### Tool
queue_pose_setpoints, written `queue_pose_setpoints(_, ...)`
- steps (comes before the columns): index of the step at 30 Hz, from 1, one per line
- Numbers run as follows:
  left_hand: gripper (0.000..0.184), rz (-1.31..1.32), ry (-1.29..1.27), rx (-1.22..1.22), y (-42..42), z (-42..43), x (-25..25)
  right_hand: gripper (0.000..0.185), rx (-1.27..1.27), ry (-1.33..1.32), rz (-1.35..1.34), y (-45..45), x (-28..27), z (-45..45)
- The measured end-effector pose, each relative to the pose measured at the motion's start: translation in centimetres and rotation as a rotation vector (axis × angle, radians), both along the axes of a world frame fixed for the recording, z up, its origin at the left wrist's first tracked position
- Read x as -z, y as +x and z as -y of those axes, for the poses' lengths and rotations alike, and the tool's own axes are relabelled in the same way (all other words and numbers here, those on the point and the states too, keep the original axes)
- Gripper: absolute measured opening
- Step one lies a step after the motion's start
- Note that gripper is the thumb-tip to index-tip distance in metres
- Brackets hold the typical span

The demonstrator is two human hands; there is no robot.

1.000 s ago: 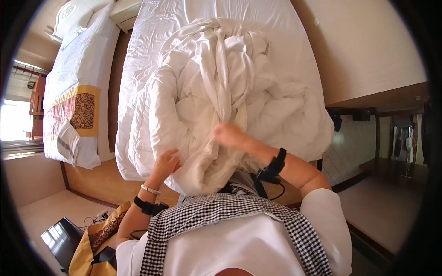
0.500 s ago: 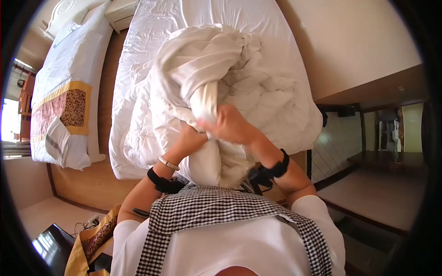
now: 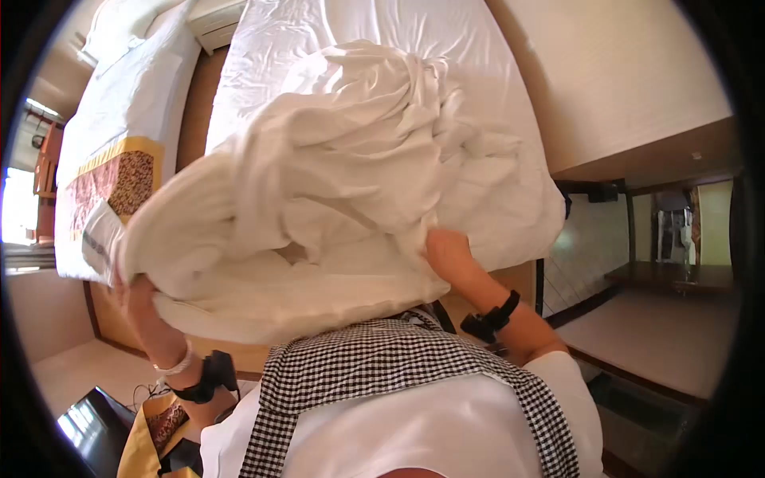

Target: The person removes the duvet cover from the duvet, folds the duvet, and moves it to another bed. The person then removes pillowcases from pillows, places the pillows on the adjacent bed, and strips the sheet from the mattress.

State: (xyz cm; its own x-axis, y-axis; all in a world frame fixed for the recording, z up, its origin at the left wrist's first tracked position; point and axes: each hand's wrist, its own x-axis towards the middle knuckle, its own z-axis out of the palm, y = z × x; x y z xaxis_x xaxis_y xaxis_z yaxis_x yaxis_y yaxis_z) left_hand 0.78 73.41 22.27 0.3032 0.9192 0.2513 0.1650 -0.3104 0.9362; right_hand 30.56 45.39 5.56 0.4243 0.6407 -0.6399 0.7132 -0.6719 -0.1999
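At near left, left hand, blurred, reaches wide, closed on edge of white bedding spread over bed. Right hand, arm bent inward, clenches fold at near right. Hands, together half second ago, now wide apart; bedding stretched leftward.

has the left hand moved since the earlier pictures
Yes, the left hand has moved leftward, closer to the patterned runner on the other bed.
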Motion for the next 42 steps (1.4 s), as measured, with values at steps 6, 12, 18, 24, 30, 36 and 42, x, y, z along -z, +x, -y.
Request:
queue_pose_setpoints(6, 0.057, 0.268, -0.505, 0.281, 1.9, 5.4, 0.8, 0.080, 0.138, 0.295, -0.798, -4.9, -0.8, -16.1)
queue_pose_setpoints(12, 0.032, -0.215, 0.172, -0.422, -12.3, 3.4, -0.9, 0.028, 0.826, 0.607, -0.692, 9.5, 16.3, -14.8)
queue_pose_setpoints(18, 0.028, -0.141, 0.131, -0.523, -13.0, 5.1, 2.9, 0.043, 0.345, 0.211, -0.948, 14.2, -4.7, -24.9)
queue_pose_setpoints(24, 0.034, 0.525, -0.314, -0.209, -2.2, 5.2, 3.0, 0.068, -0.200, -0.086, -0.848, -6.6, -12.2, -27.2)
queue_pose_setpoints(30, 0.034, -0.214, 0.089, -0.483, -12.9, 7.6, 6.2, 0.045, 0.173, 0.070, -0.697, -2.2, 10.7, -22.2)
queue_pose_setpoints(36, 0.031, -0.302, 0.226, -0.814, -22.1, 6.3, 5.4, 0.023, 0.468, 0.268, -0.310, 15.2, 10.8, -18.9)
queue_pose_setpoints(42, 0.028, 0.103, -0.053, -0.724, -16.6, 4.7, 7.2, 0.031, -0.125, 0.981, 0.981, 36.0, -25.9, -34.3)
